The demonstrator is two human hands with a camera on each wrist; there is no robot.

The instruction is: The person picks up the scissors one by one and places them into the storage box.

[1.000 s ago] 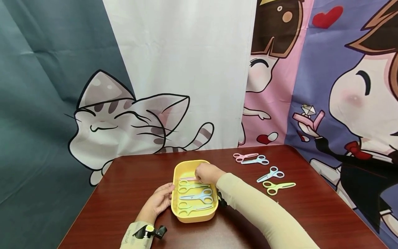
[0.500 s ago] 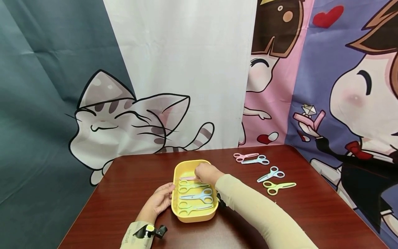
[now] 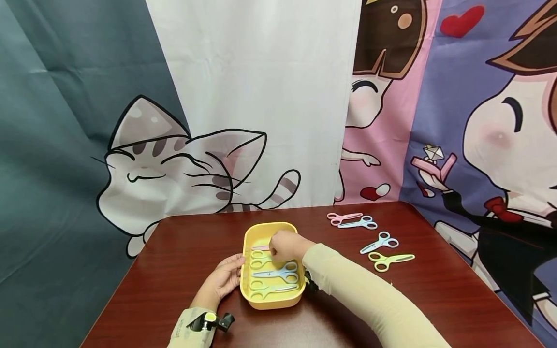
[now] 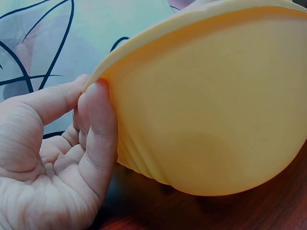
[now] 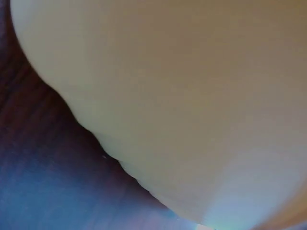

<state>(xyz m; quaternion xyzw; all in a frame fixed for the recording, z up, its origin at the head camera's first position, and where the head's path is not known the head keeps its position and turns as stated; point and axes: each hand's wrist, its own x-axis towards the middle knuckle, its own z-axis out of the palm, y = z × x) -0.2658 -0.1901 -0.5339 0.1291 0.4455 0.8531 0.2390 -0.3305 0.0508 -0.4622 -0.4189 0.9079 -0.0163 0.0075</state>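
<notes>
A yellow tray (image 3: 271,305) stands on the table, with several children's scissors laid crosswise in it. My left hand (image 3: 226,278) pinches its left rim between thumb and finger, seen close up in the left wrist view on the tray wall (image 4: 206,105). My right hand (image 3: 287,245) reaches into the tray's far half, fingers bent downward and fingertips hidden. It covers parts of the pink scissors (image 3: 260,248) and the far green scissors (image 3: 257,264); I cannot tell what it holds. Nearer lie blue scissors (image 3: 285,274) and another green pair (image 3: 258,290). Tray wall (image 5: 182,105) fills the right wrist view.
Right of the tray on the dark red table (image 3: 174,270) lie pink scissors (image 3: 336,220), blue scissors (image 3: 367,223), a second blue pair (image 3: 384,241) and green scissors (image 3: 381,262). A cartoon-printed cloth (image 3: 270,87) hangs behind the table's far edge.
My right hand has shifted slightly left and toward me inside the tray, now covering more of the far green scissors. My left hand and the tray have stayed in place.
</notes>
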